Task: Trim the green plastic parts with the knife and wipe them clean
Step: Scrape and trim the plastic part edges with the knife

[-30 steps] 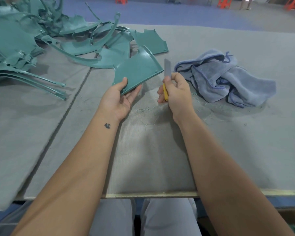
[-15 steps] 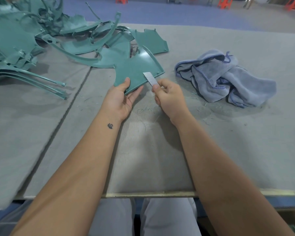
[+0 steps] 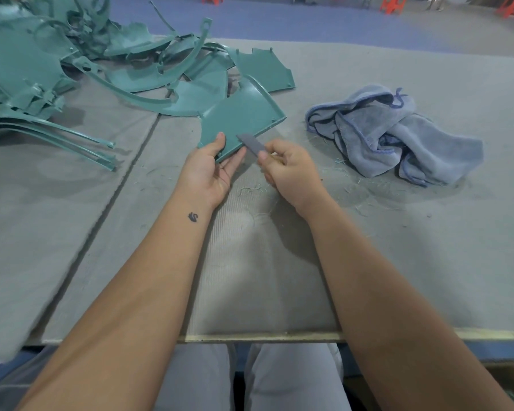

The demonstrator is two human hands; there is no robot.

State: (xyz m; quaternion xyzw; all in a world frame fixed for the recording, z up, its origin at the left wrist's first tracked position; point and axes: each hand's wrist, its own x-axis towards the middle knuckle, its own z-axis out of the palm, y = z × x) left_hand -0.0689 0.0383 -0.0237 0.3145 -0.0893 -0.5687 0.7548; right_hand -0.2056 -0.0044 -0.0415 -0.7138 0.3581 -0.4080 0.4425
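I sit at a workshop bench, in what looks like a factory hall. The table point(image 3: 398, 262) is covered in grey felt with a seam down its left side. A heap of green plastic parts point(image 3: 80, 69) fills its far left corner, thin green shavings point(image 3: 251, 189) litter the felt, and a crumpled rag point(image 3: 398, 132) lies near the right edge. Beyond the far edge, orange stools point(image 3: 393, 4) stand on an open blue floor point(image 3: 279, 22).
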